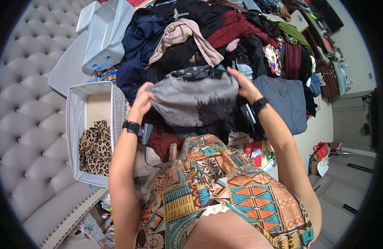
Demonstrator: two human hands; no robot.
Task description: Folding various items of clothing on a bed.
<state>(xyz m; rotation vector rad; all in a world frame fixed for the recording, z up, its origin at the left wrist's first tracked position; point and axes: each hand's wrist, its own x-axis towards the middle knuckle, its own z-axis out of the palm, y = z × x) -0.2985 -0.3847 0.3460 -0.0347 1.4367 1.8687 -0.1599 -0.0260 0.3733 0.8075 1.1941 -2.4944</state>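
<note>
A grey and black cloth (194, 101), apparently a scarf, is stretched between my two hands above a heap of clothes. My left hand (143, 99) pinches its left end, and my right hand (244, 85) grips the upper right end. Behind the cloth lies a dark floral fabric (191, 72) with a frayed edge. A beige cloth (179, 32) is twisted on top of the pile, with a navy garment (138, 40) to its left and a maroon cloth (231, 29) to its right. A folded dark grey cloth (283, 102) rests right of my right wrist.
Left of the heap stands a white fabric storage box (73, 130) holding a leopard-print cloth (96, 151). Another striped box (106, 34) sits farther back. A tufted grey headboard (32, 93) runs along the left. At right, a red bag (319, 152) is on the floor.
</note>
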